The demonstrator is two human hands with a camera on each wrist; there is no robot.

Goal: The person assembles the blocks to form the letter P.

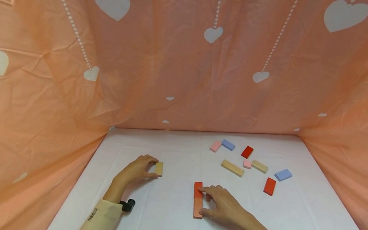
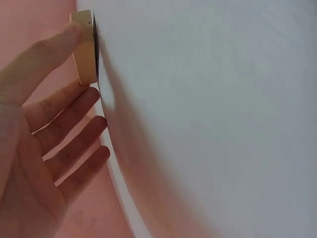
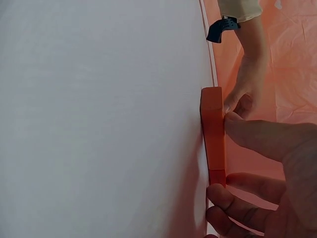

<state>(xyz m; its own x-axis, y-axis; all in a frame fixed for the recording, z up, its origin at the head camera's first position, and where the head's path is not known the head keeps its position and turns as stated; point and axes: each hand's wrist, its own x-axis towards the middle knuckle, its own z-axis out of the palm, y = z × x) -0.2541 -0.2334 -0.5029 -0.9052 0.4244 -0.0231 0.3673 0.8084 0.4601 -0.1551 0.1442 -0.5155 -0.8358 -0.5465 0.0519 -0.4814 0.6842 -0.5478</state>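
Observation:
On the left of the white table, my left hand (image 1: 138, 170) pinches a plain wooden block (image 1: 159, 169) between thumb and index finger. The left wrist view shows the thumb on that wooden block (image 2: 85, 54), the other fingers extended below it. Nearer the middle, a red block (image 1: 198, 189) and an orange block (image 1: 197, 208) lie end to end in a line. My right hand (image 1: 225, 206) touches both: index fingertip on the red one, thumb on the orange one's near end. In the right wrist view the thumb rests against the orange block (image 3: 214, 134).
Loose blocks lie at the back right: a long wooden one (image 1: 232, 168), a shorter wooden one (image 1: 259, 166), pink (image 1: 215, 146) (image 1: 247, 164), blue (image 1: 228, 144) (image 1: 283, 175) and red (image 1: 247, 152) (image 1: 269, 186) blocks. An orange curtain (image 1: 187, 75) surrounds the table (image 1: 161, 222).

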